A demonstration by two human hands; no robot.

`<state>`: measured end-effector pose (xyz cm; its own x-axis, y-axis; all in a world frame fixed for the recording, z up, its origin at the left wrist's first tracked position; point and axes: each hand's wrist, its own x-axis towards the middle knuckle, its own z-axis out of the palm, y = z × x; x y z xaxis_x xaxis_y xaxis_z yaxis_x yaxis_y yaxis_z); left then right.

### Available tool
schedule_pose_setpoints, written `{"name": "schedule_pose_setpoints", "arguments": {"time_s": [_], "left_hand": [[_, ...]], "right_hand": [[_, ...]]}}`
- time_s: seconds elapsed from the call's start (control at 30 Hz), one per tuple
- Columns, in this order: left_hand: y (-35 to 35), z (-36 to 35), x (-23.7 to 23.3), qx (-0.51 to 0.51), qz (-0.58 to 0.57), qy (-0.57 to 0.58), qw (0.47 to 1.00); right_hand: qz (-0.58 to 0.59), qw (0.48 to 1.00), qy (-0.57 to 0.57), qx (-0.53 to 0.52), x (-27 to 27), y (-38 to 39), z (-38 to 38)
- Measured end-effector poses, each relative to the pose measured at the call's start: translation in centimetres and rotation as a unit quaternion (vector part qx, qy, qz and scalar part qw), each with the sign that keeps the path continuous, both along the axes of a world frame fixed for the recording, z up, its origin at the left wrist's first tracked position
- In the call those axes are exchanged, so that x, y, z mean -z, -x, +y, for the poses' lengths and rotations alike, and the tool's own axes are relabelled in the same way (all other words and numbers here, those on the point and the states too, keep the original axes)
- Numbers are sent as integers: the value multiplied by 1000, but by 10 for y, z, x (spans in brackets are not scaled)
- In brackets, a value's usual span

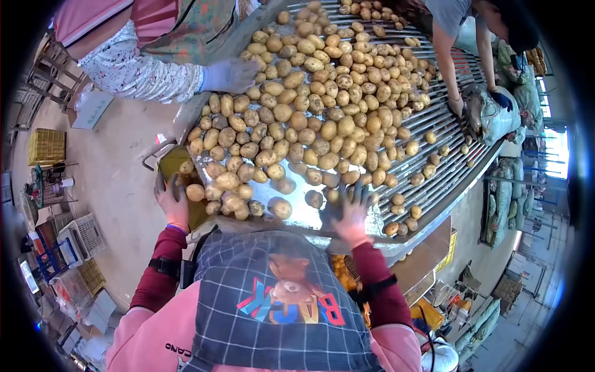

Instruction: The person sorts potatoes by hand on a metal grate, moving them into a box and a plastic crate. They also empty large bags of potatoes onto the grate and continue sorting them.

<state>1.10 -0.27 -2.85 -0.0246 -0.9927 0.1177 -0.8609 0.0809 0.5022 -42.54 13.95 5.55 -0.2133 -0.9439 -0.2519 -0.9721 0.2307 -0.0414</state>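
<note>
A large heap of potatoes covers a metal sorting table, with a shiny bare sheet near my body and a grate of bars to the right. My left hand, with dark-coated fingers stretched out, is at the table's left end beside a potato. Next to it, an olive-yellow container hangs below the edge with potatoes showing at its mouth. My right hand is over the near edge of the sheet, fingers spread toward the closest potatoes, gripping none.
Across the table on the left, a co-worker's gloved hand rests at the potatoes. Another person at the far right bends over a whitish sack on the bars. Yellow crates and white crates stand on the floor to the left.
</note>
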Motion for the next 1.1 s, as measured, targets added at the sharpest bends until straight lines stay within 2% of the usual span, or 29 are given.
{"name": "schedule_pose_setpoints", "arguments": {"time_s": [0.03,0.07,0.1,0.13,0.17,0.2,0.3,0.33,0.37,0.43,0.5,0.53,0.57,0.6,0.63,0.67,0.7,0.73,0.77,0.8,0.83,0.87,0.9,0.93,0.97,1.0,1.03,1.07,1.1], "left_hand": [[17,-6,-10,-18,53,16,998],[36,-7,-21,-36,106,27,993],[58,-11,-29,99,132,-11,986],[89,-13,-48,212,95,-31,972],[119,-15,-68,324,71,-50,942],[144,-13,-89,410,-14,-54,910],[147,-14,-60,410,-47,-29,910],[118,-10,-56,401,-103,-58,909],[103,-3,-52,376,-103,-41,920],[73,12,-44,305,-117,-30,945],[31,12,-27,233,-135,-32,962],[15,5,-14,205,-139,-29,968],[12,-6,-8,181,-118,4,976],[15,-17,-2,154,-94,37,983],[18,-18,1,128,-73,62,987],[58,-37,-32,159,-4,46,986],[93,-49,-43,177,-17,34,983],[124,-58,-34,203,51,-11,978],[162,-64,-49,222,57,-4,973],[193,-67,-38,225,48,-34,972],[212,-62,-27,268,35,-76,960],[220,-54,-35,308,-11,-59,950],[223,-41,-45,344,-59,-41,936],[221,-32,-52,379,-109,-27,919],[209,-31,-54,403,-97,-35,909],[193,-29,-52,409,-93,-49,906],[173,-22,-50,421,-93,-55,901],[154,-22,-47,431,-93,-50,896],[130,-18,-29,435,-59,-64,896]], "right_hand": [[-96,992,-79,22,-6,-22,-1],[-324,943,-72,24,7,-37,4],[-184,967,46,-169,28,-55,1],[-274,935,77,-212,45,-63,-11],[-197,931,120,-282,51,-75,-27],[-289,919,108,-246,29,-89,-49],[-250,910,33,-329,10,-80,-99],[-225,916,-16,-333,-4,-61,-120],[-197,951,55,-231,10,-27,-133],[-142,983,119,-8,-14,30,-129],[-72,970,170,159,4,73,-100],[-29,952,227,205,54,89,-70],[28,963,206,172,29,56,-62],[-54,977,68,192,22,40,-61],[7,983,97,154,39,23,-53],[-52,983,52,170,14,2,-61],[-49,989,9,140,15,-9,-61],[-47,993,-28,107,13,-20,-62],[-82,994,-11,72,6,-23,-60],[-118,992,7,36,-4,-25,-58],[-185,981,-62,-2,-21,-8,-71],[-251,958,-128,-43,-34,18,-87],[-389,913,75,98,-22,36,-85],[-278,950,-4,144,-56,59,-119],[-292,932,36,209,-42,90,-134],[-135,960,176,169,-11,106,-142],[-261,926,162,221,-2,103,-152],[-115,968,112,194,1,74,-158],[-89,977,133,138,10,66,-150]]}}
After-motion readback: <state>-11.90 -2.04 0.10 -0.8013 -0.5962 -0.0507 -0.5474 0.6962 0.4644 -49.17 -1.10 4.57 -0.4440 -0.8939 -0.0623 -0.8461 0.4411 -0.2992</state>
